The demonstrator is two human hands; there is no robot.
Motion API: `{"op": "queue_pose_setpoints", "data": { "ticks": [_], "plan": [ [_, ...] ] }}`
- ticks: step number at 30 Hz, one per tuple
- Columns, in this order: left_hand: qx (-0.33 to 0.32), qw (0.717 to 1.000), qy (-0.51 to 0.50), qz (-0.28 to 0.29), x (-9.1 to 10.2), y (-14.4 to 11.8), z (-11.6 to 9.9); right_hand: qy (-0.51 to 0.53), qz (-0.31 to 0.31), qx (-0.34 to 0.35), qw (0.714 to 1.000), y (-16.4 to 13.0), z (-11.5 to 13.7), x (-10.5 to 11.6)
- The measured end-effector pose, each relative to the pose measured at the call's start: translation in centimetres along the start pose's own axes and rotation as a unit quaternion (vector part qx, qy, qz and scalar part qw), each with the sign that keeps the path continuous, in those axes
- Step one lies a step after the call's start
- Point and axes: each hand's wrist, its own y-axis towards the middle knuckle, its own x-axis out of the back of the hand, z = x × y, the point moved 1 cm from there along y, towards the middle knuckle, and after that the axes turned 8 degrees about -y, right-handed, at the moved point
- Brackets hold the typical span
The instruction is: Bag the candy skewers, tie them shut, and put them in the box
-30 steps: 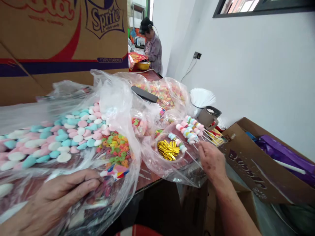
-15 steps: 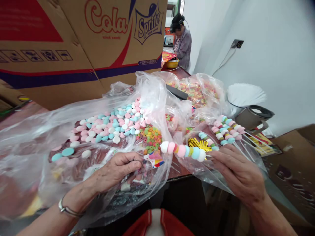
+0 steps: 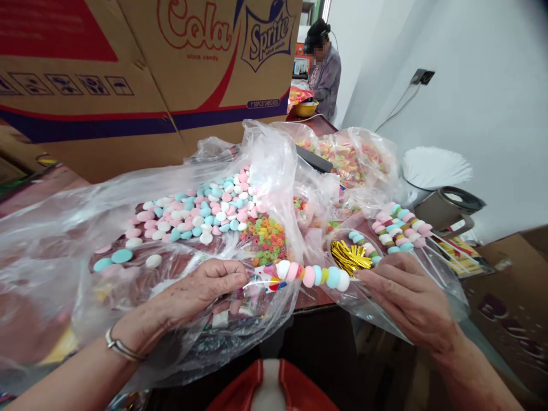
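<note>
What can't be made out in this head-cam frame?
- Stick of the candy skewer: hidden inside the right hand.
- Striped piece at the left hand fingertips: too small and blurred to identify.
- Contents under the plastic bag at lower left: veiled by glare and folds.
- Cardboard box: top cut off by the frame edge.

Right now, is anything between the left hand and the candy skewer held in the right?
Nothing visible. The left hand pinches a small colourful piece whose tip meets the white end of the candy skewer, held at its other end by the right hand. The plastic bag lies behind and under them, not between.
</note>
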Motion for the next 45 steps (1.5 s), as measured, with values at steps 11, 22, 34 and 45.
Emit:
{"op": "queue_pose_setpoints", "data": {
  "ticks": [11,22,34,45],
  "plan": [
    [0.070,0.992,0.092,0.044,0.0,-0.2,-0.7,-0.007,0.031,0.020,0.999,-0.2,-0.4,0.0],
    [0.038,0.952,0.272,0.137,-0.9,0.0,-1.9,0.058,0.023,0.001,0.998,0.6,1.2,-1.8],
    [0.127,0.965,0.117,0.196,-3.9,0.2,-1.2,0.142,0.154,0.043,0.977,2.8,2.2,-2.6],
    [0.092,0.969,0.165,0.156,-5.0,0.7,0.8,0.166,0.157,0.088,0.970,3.3,4.2,-5.4]
  ]
}}
